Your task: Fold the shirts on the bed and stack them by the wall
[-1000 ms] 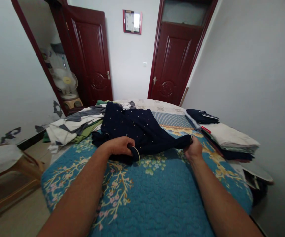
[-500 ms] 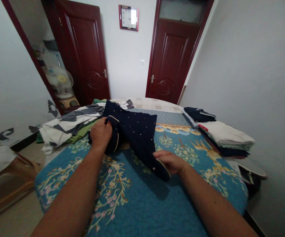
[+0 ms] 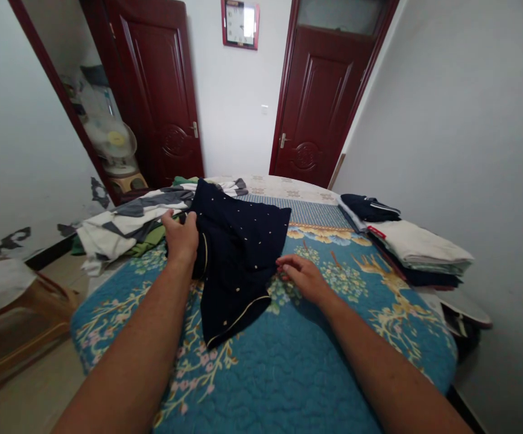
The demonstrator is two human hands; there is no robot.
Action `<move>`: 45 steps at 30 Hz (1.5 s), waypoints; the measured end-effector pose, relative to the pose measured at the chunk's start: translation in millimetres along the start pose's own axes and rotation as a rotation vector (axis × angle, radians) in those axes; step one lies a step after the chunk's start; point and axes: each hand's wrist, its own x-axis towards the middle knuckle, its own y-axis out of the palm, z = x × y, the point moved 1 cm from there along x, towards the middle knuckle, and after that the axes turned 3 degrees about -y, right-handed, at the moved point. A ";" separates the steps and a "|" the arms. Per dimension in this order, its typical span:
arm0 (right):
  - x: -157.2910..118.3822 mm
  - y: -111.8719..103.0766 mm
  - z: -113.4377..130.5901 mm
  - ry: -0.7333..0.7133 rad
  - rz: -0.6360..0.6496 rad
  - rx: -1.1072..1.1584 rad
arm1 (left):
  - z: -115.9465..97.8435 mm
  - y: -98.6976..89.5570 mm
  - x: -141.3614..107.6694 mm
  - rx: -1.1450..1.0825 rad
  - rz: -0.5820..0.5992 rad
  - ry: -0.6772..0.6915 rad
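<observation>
A dark navy garment [image 3: 243, 241] with small light dots and cream piping lies rumpled on the blue floral cover [image 3: 279, 374], one piped edge spread toward me. My left hand [image 3: 181, 236] is over the garment's left side, thumb and fingers apart, with nothing visibly gripped between them. Beside the garment's right edge, my right hand [image 3: 301, 274] hovers with loosely curled fingers. Its fingertips are close to the cloth and the fingers are apart, holding nothing that I can see.
Loose white, grey and green clothes [image 3: 125, 226] lie at the left. Folded clothes [image 3: 424, 247] are stacked at the right, with a dark garment [image 3: 370, 208] behind. A stool [image 3: 21, 313] stands left of the table, and a round-topped object [image 3: 467, 313] is beyond the right edge.
The garment's near piped part has dropped flat and shifted left. My right hand has let it go and moved slightly up and left. My left hand has opened and moved up slightly.
</observation>
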 end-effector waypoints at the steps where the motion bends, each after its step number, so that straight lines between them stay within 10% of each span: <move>1: 2.8 -5.2 -4.2 -0.067 -0.064 -0.169 | -3.4 -5.0 -2.9 0.038 -0.030 -0.009; 9: 11.9 2.2 -21.6 -0.375 0.008 -0.814 | -46.0 -59.9 -18.5 0.464 -0.002 0.076; 15: 18.6 8.4 -32.4 -0.352 -0.007 -0.935 | -35.2 -71.1 -26.5 0.461 0.828 0.189; 17: 21.3 7.4 -35.5 -0.337 -0.012 -0.943 | -26.8 -65.0 -31.1 0.494 0.913 0.212; 24: 25.5 9.0 -22.6 -0.416 -0.105 -0.869 | -9.3 -35.7 -34.4 0.518 0.850 0.155; 28: 15.8 10.5 -1.3 -0.541 -0.164 -0.787 | -11.8 -31.0 -28.5 0.015 0.659 0.081; 37: -24.5 75.1 42.0 -0.779 0.255 -0.680 | -12.2 -58.1 14.6 -0.872 0.130 -0.492; 41: 0.2 47.3 24.6 -0.591 -0.093 -0.664 | -8.9 -59.1 12.5 -0.894 0.142 -0.565; 45: 36.0 -12.6 -19.2 -0.190 -0.448 -0.780 | -5.5 -56.8 0.5 -0.842 0.461 -0.607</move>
